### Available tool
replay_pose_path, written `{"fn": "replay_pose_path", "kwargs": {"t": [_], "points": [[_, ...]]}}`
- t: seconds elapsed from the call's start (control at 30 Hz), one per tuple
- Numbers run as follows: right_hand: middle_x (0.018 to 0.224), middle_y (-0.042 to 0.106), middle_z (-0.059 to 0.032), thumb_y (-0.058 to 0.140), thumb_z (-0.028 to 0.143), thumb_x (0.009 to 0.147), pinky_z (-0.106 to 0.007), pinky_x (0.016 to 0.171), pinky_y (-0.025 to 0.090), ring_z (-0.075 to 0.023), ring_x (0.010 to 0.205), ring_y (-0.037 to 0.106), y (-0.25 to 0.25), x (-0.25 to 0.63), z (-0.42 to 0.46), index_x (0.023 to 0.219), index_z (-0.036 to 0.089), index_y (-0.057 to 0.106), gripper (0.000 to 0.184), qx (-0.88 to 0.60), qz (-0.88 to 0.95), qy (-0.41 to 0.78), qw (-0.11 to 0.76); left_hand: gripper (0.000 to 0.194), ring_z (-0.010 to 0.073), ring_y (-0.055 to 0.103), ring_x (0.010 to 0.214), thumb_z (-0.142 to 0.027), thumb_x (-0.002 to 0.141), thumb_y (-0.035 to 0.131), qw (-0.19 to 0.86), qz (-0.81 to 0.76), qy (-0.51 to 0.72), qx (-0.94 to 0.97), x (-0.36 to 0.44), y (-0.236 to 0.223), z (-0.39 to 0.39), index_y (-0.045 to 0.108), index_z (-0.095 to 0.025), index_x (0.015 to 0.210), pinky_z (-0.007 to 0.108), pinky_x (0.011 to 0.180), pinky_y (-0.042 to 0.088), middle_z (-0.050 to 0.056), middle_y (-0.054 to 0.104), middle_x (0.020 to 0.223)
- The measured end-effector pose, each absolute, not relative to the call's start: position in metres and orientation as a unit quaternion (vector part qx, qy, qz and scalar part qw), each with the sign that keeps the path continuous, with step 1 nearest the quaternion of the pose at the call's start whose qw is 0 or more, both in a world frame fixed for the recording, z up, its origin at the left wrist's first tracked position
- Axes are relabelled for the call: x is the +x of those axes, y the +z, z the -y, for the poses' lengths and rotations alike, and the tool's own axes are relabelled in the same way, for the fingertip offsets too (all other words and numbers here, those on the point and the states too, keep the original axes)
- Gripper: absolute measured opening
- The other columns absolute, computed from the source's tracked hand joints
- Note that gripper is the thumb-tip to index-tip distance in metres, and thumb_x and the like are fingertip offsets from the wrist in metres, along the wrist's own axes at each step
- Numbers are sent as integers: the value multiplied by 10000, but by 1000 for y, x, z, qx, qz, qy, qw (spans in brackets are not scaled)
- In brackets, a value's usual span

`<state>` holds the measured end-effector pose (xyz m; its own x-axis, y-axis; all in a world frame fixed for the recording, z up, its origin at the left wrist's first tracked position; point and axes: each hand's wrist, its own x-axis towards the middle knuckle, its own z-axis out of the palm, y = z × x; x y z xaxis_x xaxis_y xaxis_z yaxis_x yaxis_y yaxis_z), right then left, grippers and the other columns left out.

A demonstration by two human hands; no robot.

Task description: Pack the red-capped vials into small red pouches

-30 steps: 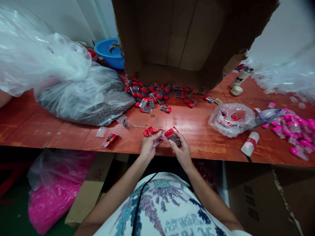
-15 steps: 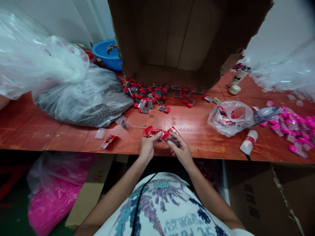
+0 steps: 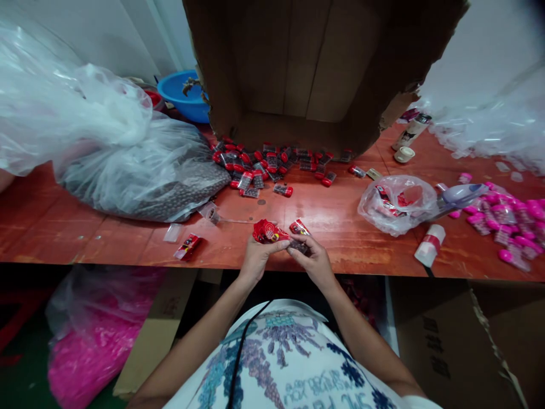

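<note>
Just above the table's front edge my two hands meet, thumbs close together. My left hand [image 3: 258, 258] is closed on a bunch of red printed wrappers [image 3: 268, 232], fanned out above its thumb. Pinched in my right hand [image 3: 314, 258] is a small clear container [image 3: 301, 246] of dark beads; a red printed piece [image 3: 300, 227] shows above the fingers. Whether that piece is wrapped round the container I cannot tell. Farther back, a pile of small red-capped containers [image 3: 255, 170] with dark contents lies before an open cardboard box [image 3: 293, 111].
A clear bag of dark beads [image 3: 166, 193] stands at left, near a blue basin [image 3: 185, 105]. Another red packet [image 3: 187, 247] lies by the front edge. To the right are a small plastic bag [image 3: 383, 218], a white roll [image 3: 431, 245], a bottle [image 3: 412, 132] and pink-capped containers [image 3: 506, 218].
My left thumb has moved right, up against the container in my right hand. The red wrappers have turned to show their printed face. The view has shifted slightly.
</note>
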<state>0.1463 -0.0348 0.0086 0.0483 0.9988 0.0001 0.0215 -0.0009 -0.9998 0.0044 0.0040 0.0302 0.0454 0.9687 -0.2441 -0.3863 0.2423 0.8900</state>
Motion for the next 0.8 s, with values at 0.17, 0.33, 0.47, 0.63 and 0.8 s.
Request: {"fn": "replay_pose_path", "kwargs": {"t": [0.17,0.33,0.47,0.63,0.8], "points": [[831,661,6,699,348,736,-215,477,467,-118,605,582,7,141,36,1046,219,615,347,-522,375,550,533,372,143,637,674,-118,499,841,671,-438,510,312,4,34,-6,686,-147,836,258,716,505,9,699,733],[846,657,0,705,339,734,-252,560,508,-122,629,590,1,134,38,1003,220,607,310,-525,363,536,552,224,146,632,659,-130,536,823,669,-433,521,305,8,33,-3,677,-141,705,255,697,507,10,692,702],[977,619,-35,694,309,760,-341,837,506,-188,922,592,1,133,39,972,234,660,228,-547,461,410,566,259,134,629,623,-119,504,837,677,-452,507,285,9,30,0,687,-144,714,237,664,503,1,689,671],[1166,510,-55,638,326,807,-322,779,562,-202,1020,558,4,143,37,1241,304,589,437,-491,480,511,517,260,161,664,697,-140,536,827,694,-445,498,270,3,30,-4,713,-139,770,258,708,520,35,724,765],[1183,503,-26,686,359,757,-294,640,598,-130,785,597,4,149,33,1246,339,581,500,-450,428,585,521,314,197,679,734,-134,535,824,720,-442,457,278,0,30,-4,714,-131,829,293,720,534,59,731,805]]}}
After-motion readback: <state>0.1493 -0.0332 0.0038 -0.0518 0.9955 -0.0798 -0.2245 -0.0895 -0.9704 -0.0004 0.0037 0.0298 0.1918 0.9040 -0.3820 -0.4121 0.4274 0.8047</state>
